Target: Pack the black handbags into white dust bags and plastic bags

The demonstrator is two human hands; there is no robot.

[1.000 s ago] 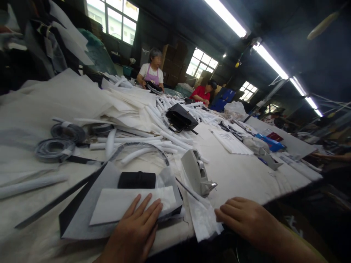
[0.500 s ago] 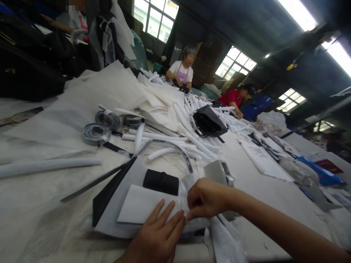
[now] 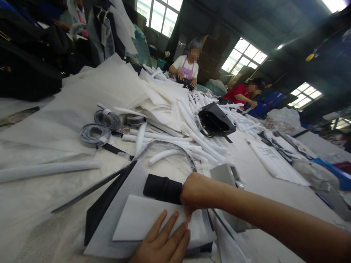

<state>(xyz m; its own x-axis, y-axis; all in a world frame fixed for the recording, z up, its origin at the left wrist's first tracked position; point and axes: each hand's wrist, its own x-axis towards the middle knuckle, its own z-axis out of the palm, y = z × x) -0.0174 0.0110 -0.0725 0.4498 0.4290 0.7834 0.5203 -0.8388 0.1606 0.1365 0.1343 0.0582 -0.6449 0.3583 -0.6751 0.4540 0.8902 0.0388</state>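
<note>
White sheet [image 3: 142,219] lies flat in the near middle, and the left hand [image 3: 161,245] is spread open on its near edge, fingers fanned, palm down. The right hand [image 3: 195,191] is curled closed, knuckles up, pressed against the right end of the black roll [image 3: 162,188], which lies just beyond the sheet's far edge. Its fingertips dip to the thin paper [image 3: 200,229] at the sheet's right edge (whether they pinch it is hidden). Under it all is one grey felt piece [image 3: 124,190], its far corner pointing away.

Room to move? Bare table [image 3: 263,184] opens to the right, past the tape dispenser [image 3: 225,174] just beyond the right wrist. To the left lies a clear stretch of cloth, with one long white tube [image 3: 49,170] across it.

Counting now: two cord coils [image 3: 94,134] at far left, one black handbag [image 3: 215,122] farther off, and more white foam tubes [image 3: 170,137] than can be counted. Two co-workers are at the far end, one in a purple apron [image 3: 187,68] and one in red [image 3: 241,94].

Half a second ago the right hand sat off the roll, pinching at the sheet's far right corner; it has now slid left up against the roll. The left hand has stayed flat.
</note>
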